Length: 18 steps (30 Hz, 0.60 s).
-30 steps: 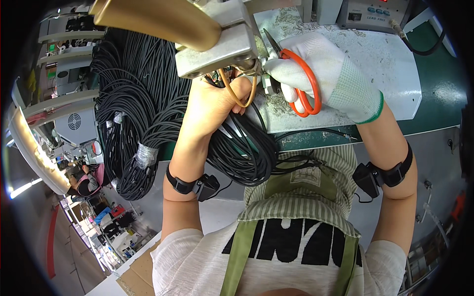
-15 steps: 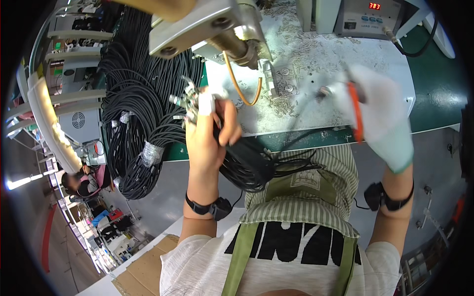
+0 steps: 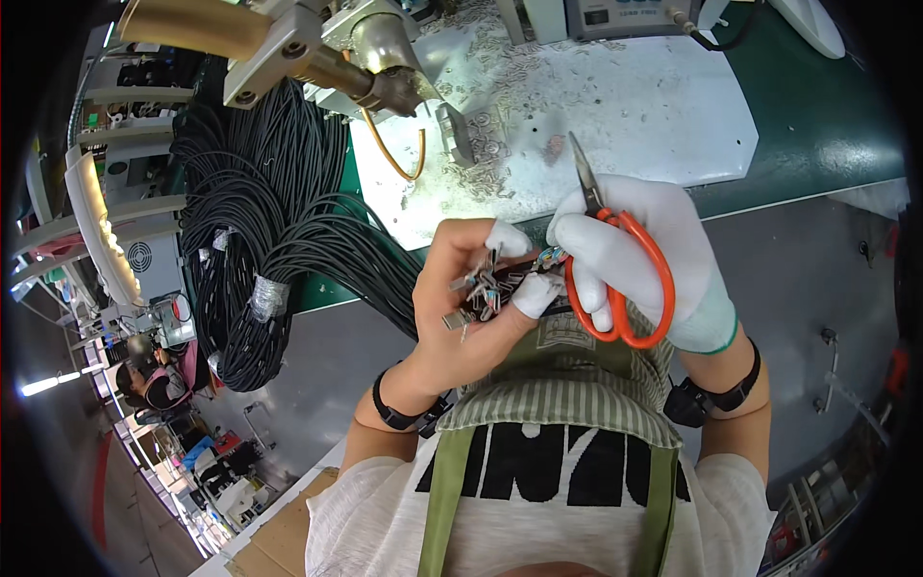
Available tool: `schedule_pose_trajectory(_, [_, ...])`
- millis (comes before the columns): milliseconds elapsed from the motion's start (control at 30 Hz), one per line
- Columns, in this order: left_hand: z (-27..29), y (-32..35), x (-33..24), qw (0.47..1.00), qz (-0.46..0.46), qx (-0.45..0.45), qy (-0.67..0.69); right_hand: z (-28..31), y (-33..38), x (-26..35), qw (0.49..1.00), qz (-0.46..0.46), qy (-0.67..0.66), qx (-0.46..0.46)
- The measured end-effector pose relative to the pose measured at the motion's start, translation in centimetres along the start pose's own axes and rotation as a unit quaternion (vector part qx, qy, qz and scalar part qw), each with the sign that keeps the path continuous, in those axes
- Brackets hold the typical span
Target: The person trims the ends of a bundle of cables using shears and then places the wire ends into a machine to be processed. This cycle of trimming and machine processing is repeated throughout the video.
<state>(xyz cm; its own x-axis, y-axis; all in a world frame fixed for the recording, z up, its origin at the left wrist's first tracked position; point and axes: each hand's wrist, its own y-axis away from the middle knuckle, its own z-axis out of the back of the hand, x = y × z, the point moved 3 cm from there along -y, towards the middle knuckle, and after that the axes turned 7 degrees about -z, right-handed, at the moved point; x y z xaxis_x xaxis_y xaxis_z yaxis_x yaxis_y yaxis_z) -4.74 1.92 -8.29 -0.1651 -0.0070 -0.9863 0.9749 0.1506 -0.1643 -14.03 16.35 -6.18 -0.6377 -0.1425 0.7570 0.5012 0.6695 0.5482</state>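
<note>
Head view: fisheye worn on the head over there, facing down
Shirt (image 3: 548, 476): closest, at bottom
Desk (image 3: 817, 115): farther off, above

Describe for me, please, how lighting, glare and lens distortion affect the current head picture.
In the head view, the white work sheet is brightly lit and the strip light at left glares; in the head view, fisheye distortion bends outlines toward the dark rim; in the head view, the red-handled scissors in the gloved right hand look fairly sharp.
</note>
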Motion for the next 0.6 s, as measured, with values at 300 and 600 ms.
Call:
schedule_pose_trajectory(300, [-1.5,-1.1,-0.7,0.998,0.055,-0.002,0.026,-0.1,1.4,-0.4,0.744,0.473,0.449,-0.145])
schedule_pose_trajectory(600, [-0.9,-1.5,-1.1,0.99,-0.112,0.034,-0.073,0.9,0.7,-1.2,0.998,0.054,-0.017,-0.01])
